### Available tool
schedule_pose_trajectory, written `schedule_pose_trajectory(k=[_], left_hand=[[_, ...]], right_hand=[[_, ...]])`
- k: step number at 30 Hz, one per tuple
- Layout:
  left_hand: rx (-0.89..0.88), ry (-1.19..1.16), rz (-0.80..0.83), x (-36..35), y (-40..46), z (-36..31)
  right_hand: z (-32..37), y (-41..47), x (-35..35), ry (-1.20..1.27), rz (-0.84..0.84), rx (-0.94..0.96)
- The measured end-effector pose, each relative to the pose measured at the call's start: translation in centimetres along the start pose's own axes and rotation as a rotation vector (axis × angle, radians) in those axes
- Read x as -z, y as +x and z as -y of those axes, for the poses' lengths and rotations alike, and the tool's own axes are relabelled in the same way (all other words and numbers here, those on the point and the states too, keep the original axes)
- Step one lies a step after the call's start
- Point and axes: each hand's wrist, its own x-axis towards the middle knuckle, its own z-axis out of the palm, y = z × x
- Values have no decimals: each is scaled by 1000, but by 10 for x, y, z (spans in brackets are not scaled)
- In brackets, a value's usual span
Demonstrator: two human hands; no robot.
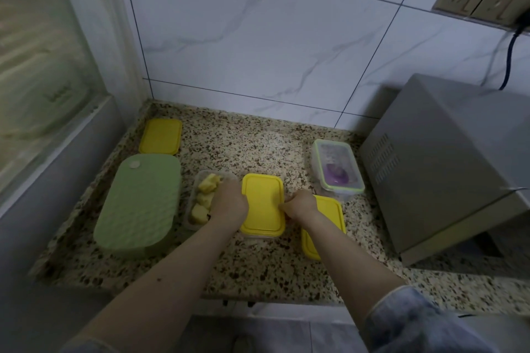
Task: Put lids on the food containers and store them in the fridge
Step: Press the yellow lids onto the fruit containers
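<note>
A yellow lid (262, 203) lies on a clear container at the middle of the speckled counter (258, 149). My left hand (229, 203) grips the lid's left edge and my right hand (299, 205) pinches its right edge. Left of it stands an uncovered clear container of yellow fruit chunks (205, 195), partly hidden by my left hand. Another yellow-lidded container (329, 215) sits to the right under my right forearm. A loose yellow lid (161, 136) lies at the back left.
A large green lidded box (140, 203) stands at the left. A clear container with a green-rimmed lid and purple food (337, 169) sits at the right, beside a grey microwave (447, 163). A tiled wall closes the back; a window frame borders the left.
</note>
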Motion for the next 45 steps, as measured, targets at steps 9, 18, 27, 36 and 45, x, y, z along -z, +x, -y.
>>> schedule_pose_trajectory(k=[9,18,27,36,45], left_hand=[[70,150,42,0,-2,-13],[51,179,112,-10,7,-9],[-431,410,505,34,28,-15],[-493,671,651,21,31,-19],[-498,599,611,15,29,-16]], right_hand=[[-10,10,-3,82,56,-18],[-13,8,-1,-32,65,12],[-11,6,28,-245,127,387],[-4,17,19,-685,316,484],[-7,17,11,-666,273,507]])
